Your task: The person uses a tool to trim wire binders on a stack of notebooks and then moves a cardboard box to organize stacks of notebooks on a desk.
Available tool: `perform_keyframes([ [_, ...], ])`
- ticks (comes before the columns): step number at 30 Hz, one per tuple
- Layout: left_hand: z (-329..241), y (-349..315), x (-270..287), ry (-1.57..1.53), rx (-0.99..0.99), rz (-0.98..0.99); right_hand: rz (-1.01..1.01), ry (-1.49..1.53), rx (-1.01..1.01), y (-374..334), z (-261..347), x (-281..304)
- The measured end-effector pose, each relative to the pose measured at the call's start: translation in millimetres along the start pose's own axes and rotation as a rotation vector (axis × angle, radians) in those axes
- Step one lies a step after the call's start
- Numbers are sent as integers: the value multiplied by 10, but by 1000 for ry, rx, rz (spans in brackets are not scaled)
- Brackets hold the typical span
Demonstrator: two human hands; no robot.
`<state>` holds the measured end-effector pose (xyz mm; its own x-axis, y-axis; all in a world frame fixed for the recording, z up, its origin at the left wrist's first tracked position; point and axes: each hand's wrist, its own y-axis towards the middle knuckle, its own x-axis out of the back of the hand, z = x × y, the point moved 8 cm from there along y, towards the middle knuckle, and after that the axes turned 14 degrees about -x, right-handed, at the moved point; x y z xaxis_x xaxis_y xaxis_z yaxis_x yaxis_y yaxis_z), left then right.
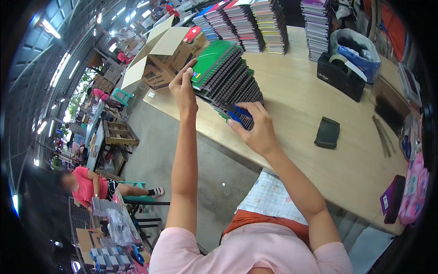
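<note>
A tall stack of spiral-bound notebooks stands near the table's edge in front of me, its black wire spines turned toward my right. The top notebook has a green cover. My left hand grips the stack's upper left edge, fingers bent against the green cover. In my right hand is a pair of blue-handled pliers, held low against the wire spines. The tips of the pliers are hard to make out among the wires.
An open cardboard box sits beyond my left hand. More notebook stacks line the far side. On the right are a black tape dispenser, a dark green block and loose wire spirals. A person in pink sits at left.
</note>
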<state>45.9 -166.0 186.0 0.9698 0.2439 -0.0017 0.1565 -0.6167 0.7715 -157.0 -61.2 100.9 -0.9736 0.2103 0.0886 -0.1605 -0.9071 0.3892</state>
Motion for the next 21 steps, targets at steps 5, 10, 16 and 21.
perform_keyframes([
  [5, -20, -16, -50, -40, 15, -26, -104, -209, 119, -75, 93, 36],
  [10, -48, -16, -51, -30, -5, -25, 547, 417, -759, -53, -455, -336],
  [16, -46, -15, -35, -27, -3, -28, -16, -58, 12, -59, -56, 9],
  [21, -24, -16, -38, -45, 5, -24, -102, -162, 95, -105, -2, 7],
])
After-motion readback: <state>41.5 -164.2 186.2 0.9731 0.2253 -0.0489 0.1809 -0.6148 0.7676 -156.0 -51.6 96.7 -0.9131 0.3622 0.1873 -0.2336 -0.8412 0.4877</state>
